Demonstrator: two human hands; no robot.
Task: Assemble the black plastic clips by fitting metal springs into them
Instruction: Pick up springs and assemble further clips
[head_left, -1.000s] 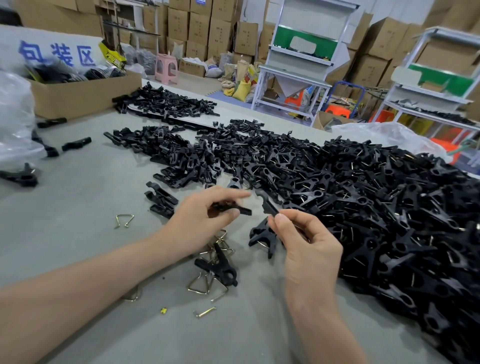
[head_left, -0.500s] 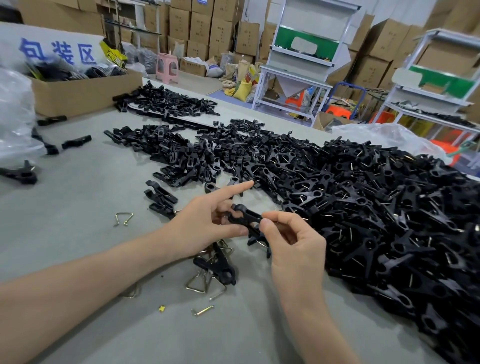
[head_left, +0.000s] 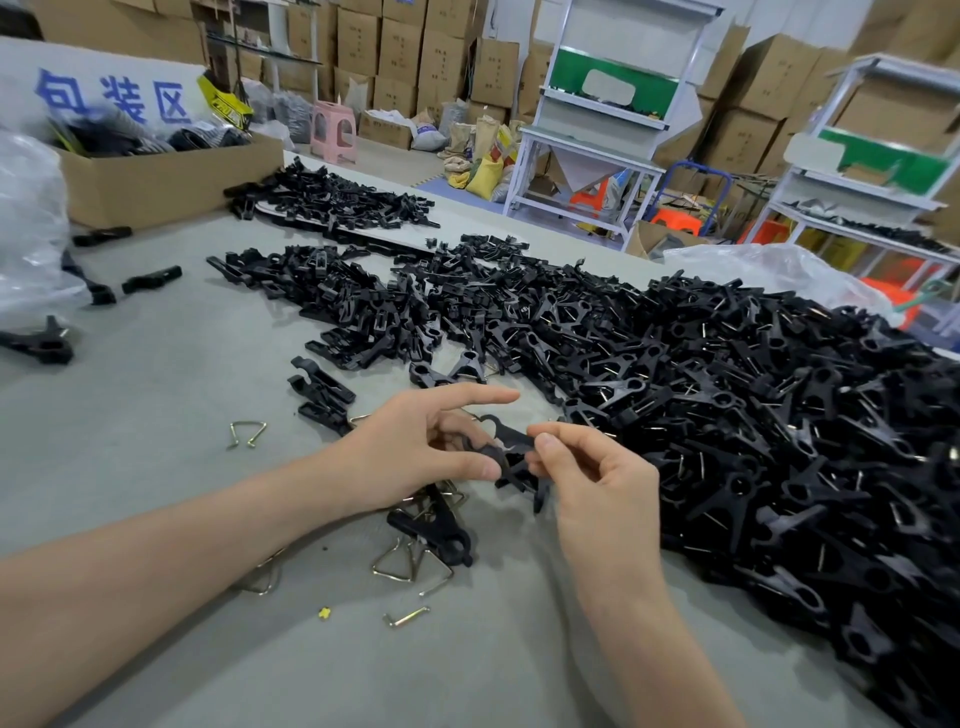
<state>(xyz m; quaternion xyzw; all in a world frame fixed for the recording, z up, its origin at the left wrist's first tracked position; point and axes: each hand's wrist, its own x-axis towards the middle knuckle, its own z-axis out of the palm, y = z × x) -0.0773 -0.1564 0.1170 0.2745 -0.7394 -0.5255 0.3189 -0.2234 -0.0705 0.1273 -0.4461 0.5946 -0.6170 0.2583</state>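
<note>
I watched the left hand (head_left: 410, 457) pinch a black clip (head_left: 506, 447) between thumb and curled fingers (head_left: 449, 423), its index finger stretched straight out above. The right hand (head_left: 597, 483) gripped the same clip's other end between thumb and forefinger, just above the tabletop (head_left: 156, 415). Whether it was one piece or two mated halves, I could not quite tell. Below the hands another clip (head_left: 431, 530) lay across a cluster of metal springs (head_left: 410, 564). A single spring (head_left: 248, 434) sat well to the left. The big pile of clips (head_left: 753, 415) filled the right side.
</note>
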